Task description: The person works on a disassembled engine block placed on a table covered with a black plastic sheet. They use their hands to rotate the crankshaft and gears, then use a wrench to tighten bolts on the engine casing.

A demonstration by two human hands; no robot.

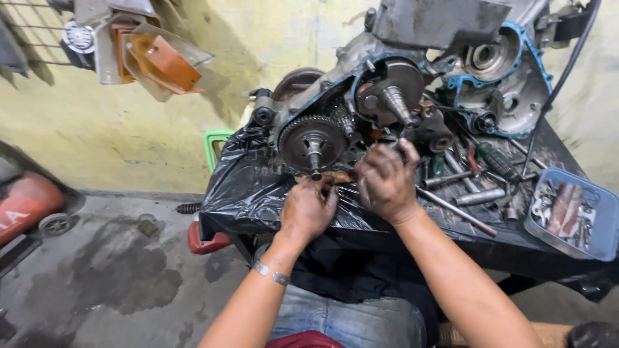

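Blue tray (603,245) of small parts is seen at right edge. Orange lamp lenses (164,61) are hung upper left. Red wheeled object (29,203) is parked at left edge.

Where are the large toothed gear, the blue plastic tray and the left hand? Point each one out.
large toothed gear (303,138): head view, on its dark face left of the shaft.
blue plastic tray (604,241): head view, on its right rim.
left hand (307,209): head view, on the back of the hand.

Stained yellow wall (193,116), oil-blotched concrete floor (109,277), black-draped workbench (245,193).
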